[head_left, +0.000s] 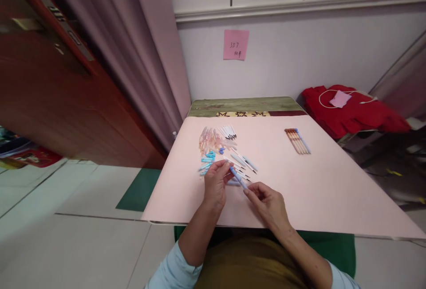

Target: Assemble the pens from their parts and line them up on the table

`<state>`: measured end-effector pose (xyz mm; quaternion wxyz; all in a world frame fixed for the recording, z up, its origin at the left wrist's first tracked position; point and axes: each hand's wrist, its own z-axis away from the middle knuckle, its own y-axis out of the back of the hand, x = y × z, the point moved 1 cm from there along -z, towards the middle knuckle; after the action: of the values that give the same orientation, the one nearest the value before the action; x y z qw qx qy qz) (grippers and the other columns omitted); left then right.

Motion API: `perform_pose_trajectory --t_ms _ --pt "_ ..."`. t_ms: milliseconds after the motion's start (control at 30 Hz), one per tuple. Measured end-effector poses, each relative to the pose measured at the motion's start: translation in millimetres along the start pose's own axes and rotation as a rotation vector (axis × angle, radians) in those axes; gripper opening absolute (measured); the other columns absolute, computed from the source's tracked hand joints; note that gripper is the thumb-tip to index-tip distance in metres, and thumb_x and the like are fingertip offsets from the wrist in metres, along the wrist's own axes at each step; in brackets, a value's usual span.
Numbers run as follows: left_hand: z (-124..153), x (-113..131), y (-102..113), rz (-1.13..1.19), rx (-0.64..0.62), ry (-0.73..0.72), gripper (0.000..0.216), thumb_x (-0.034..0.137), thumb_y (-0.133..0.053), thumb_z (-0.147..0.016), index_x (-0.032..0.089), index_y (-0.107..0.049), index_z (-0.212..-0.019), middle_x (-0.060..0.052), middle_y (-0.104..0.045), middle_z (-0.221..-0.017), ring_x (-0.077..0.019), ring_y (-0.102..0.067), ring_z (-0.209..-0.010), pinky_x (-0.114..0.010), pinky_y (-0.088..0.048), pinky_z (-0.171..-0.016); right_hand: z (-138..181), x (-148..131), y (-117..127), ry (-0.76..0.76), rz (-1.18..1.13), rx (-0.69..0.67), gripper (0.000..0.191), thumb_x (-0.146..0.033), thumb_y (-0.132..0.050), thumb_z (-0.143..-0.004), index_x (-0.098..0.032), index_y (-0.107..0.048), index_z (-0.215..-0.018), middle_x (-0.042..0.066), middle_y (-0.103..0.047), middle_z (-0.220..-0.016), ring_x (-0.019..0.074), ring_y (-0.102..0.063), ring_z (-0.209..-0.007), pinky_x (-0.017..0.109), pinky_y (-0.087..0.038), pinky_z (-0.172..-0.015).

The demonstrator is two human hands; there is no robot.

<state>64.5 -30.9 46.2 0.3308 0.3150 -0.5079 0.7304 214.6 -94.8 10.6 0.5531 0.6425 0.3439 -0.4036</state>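
The left hand [215, 182] is pinching the darker-blue, eleven-o'clock end of a slim pale-blue pen [239, 179]; the right hand [268, 202] is pinching its five-o'clock end, thumb and fingers nearly closed. The pen, probably light, stiff and slightly slick, is inviting fingertip holds near both ends. Translucent pinkish barrels [209, 139] are lying toward eleven o'clock, brown-capped pens [294, 141] toward two.
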Motion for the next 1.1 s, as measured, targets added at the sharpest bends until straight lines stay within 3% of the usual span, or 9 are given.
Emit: perform_pose_trajectory --t_ms 200,467,667,900,1000,1100 --pt "1.4 1.3 -3.1 0.029 0.006 -0.023 0.038 0.044 -0.078 -0.070 0.012 -0.064 -0.085 -0.007 -0.072 -0.077 -0.0140 -0.067 -0.066 -0.028 -0.054 -0.066 -1.1 -0.8 1.9 0.007 0.036 0.024 0.033 -0.053 -0.064 -0.083 -0.021 -0.072 -0.077 0.000 -0.062 -0.061 0.0144 -0.054 -0.055 0.024 -0.040 -0.054" --pt "1.7 -4.3 -1.5 0.052 0.001 0.019 0.036 0.036 -0.082 -0.064 0.012 -0.062 -0.082 -0.005 -0.071 -0.075 -0.0135 -0.066 -0.065 -0.027 -0.053 -0.065 1.7 5.0 -1.3 0.006 0.022 0.020 0.031 -0.052 -0.064 -0.083 -0.023 -0.073 -0.090 0.000 -0.066 -0.065 0.0155 -0.058 -0.057 0.024 -0.044 -0.055" --pt "4.3 -8.5 -5.0 0.040 -0.036 0.012 0.033 0.036 -0.080 -0.067 0.013 -0.061 -0.080 -0.004 -0.070 -0.073 -0.0139 -0.065 -0.062 -0.028 -0.053 -0.064 2.8 4.5 1.8 0.057 0.090 0.026 0.025 -0.047 -0.064 -0.084 -0.023 -0.072 -0.084 0.000 -0.069 -0.069 0.0159 -0.060 -0.059 0.025 -0.045 -0.058" --pt "2.9 -9.0 -5.6 0.011 -0.019 0.004 0.039 0.047 -0.075 -0.074 0.013 -0.064 -0.090 -0.008 -0.071 -0.085 -0.0165 -0.068 -0.075 -0.032 -0.055 -0.073 -2.1 4.0 8.0 0.097 0.025 0.064 0.022 -0.043 -0.065 -0.084 -0.022 -0.073 -0.082 0.001 -0.066 -0.071 0.0149 -0.057 -0.060 0.024 -0.045 -0.057" --pt "1.7 -0.4 8.0 -0.166 0.029 -0.131 0.046 0.055 -0.063 -0.082 0.013 -0.065 -0.100 -0.011 -0.071 -0.098 -0.0185 -0.067 -0.082 -0.037 -0.054 -0.081 -11.2 7.6 23.0 0.080 -0.005 0.114 0.023 -0.043 -0.066 -0.083 -0.022 -0.073 -0.082 0.002 -0.067 -0.072 0.0154 -0.058 -0.063 0.024 -0.046 -0.059" --pt "0.7 16.9 36.2 -0.514 0.135 -0.451 0.041 0.051 -0.060 -0.086 0.017 -0.065 -0.107 -0.009 -0.069 -0.108 -0.0191 -0.065 -0.094 -0.037 -0.050 -0.092 -32.0 20.7 55.8 0.033 0.005 0.226 0.028 -0.048 -0.068 -0.081 -0.021 -0.074 -0.085 0.003 -0.070 -0.075 0.0162 -0.059 -0.065 0.026 -0.047 -0.062"
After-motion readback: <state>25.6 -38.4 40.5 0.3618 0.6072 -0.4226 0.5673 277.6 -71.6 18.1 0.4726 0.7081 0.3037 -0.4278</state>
